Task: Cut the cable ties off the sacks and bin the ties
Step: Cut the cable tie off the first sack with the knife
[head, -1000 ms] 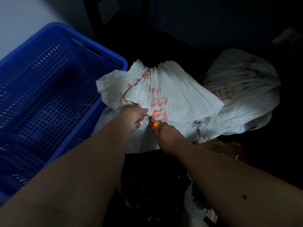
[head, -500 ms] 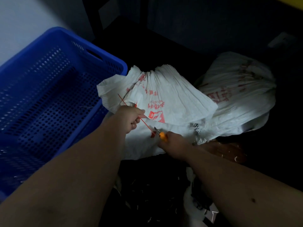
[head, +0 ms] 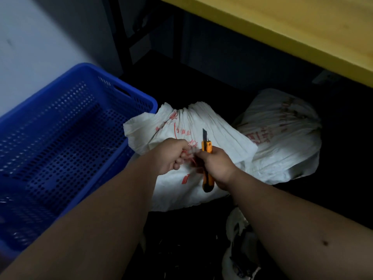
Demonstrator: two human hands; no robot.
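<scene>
The left hand (head: pixel 173 156) has its fingers curled round a red cable tie (head: pixel 187 156), apparently cut free, just above the near sack (head: pixel 220 138). The right hand (head: pixel 217 165) grips an orange utility knife (head: pixel 207 164), blade out beyond the fingers. Binning remains; whether the far sack (head: pixel 282 134) is still tied cannot be told.

A crate (head: pixel 66 138) fills the left of the frame. Just right of it, at centre, lies a sack (head: pixel 201 128), with a second sack (head: pixel 282 138) behind it to the right. A tabletop (head: pixel 292 27) spans the upper right above both sacks.
</scene>
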